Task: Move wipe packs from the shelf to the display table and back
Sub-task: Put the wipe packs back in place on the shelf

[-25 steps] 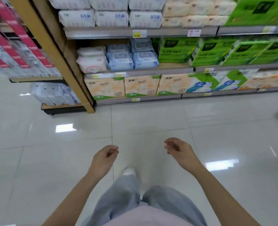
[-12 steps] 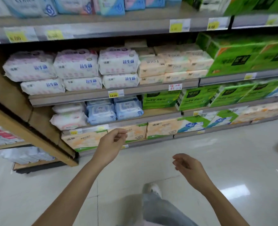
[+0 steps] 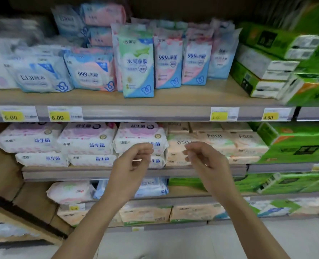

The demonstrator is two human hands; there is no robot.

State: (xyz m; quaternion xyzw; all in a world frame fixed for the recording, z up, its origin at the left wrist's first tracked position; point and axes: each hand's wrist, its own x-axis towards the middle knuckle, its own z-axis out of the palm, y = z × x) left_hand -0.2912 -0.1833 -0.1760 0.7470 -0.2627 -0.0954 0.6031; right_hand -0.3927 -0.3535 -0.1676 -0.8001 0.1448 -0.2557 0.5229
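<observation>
Both my hands are raised in front of the shelf (image 3: 155, 113), holding nothing. My left hand (image 3: 130, 167) has loosely curled fingers and hangs before a white and pink wipe pack (image 3: 140, 139) on the middle shelf. My right hand (image 3: 205, 161), fingers also loosely curled, is in front of the peach tissue packs (image 3: 218, 143). On the upper shelf stand upright wipe packs: a green and blue one (image 3: 137, 66) at the front, with pink and blue ones (image 3: 168, 62) to its right. Neither hand touches a pack.
Flat blue wipe packs (image 3: 41, 73) lie at the upper left. Green tissue boxes (image 3: 278, 58) fill the right side of the shelves. Yellow price tags (image 3: 57, 116) run along the shelf edges. More packs sit on lower shelves (image 3: 147, 212) above the tiled floor.
The view has risen and closed in on the shelf, so the upper shelf now shows. Both hands have lifted from near the floor level to the middle shelf, and stay free of any pack.
</observation>
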